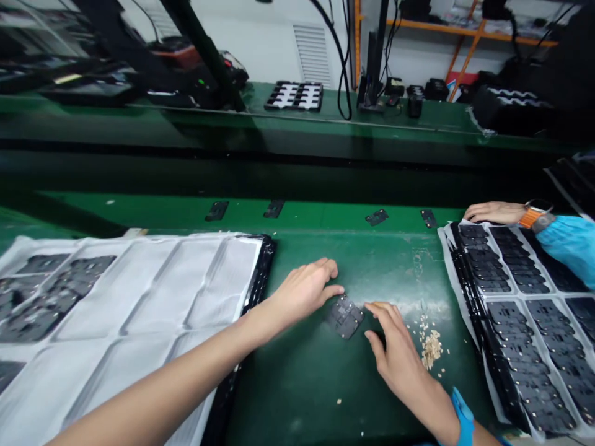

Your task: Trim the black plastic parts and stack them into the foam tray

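Observation:
A small black plastic part [346, 317], flat and square with tiny shiny spots, lies on the green worktop between my hands. My left hand [304, 286] is at its upper left, thumb tip close to the corner and fingers bent but apart from the thumb; whether the thumb touches it I cannot tell. On the other side is my right hand [397, 350], index finger and thumb spread, the index tip just off the part's right edge. Beside my right hand lies a pile of tiny beige pieces [431, 348], some scattered around it.
At left, a white-lined tray [153, 291] holds black parts in its far-left pockets. At right, another tray [515, 295] is filled with rows of them; a co-worker's hand [497, 212] rests at its far edge. Several loose black parts [274, 209] lie along the back below a raised shelf [297, 127].

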Available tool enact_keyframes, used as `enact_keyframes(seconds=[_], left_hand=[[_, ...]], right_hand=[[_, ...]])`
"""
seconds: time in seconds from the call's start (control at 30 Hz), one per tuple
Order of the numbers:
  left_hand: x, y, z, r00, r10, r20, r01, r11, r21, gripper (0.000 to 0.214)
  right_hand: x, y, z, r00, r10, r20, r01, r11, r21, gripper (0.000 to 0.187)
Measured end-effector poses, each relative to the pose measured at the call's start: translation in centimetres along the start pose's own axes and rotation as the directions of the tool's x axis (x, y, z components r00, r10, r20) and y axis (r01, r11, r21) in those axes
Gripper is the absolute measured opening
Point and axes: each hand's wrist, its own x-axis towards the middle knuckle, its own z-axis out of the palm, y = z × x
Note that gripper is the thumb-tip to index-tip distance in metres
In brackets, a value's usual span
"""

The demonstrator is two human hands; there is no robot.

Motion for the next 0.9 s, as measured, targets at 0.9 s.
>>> enact_keyframes(seconds=[0.9], left_hand=[[-3.4, 11.8, 0.9, 0.986, 0.146, 0.078, -0.044, 0.688, -0.724, 0.022]], right_hand=[[-0.2, -1.6, -7.6, 0.934, 0.314, -0.172, -0.162, 0.798, 0.581, 0.047]])
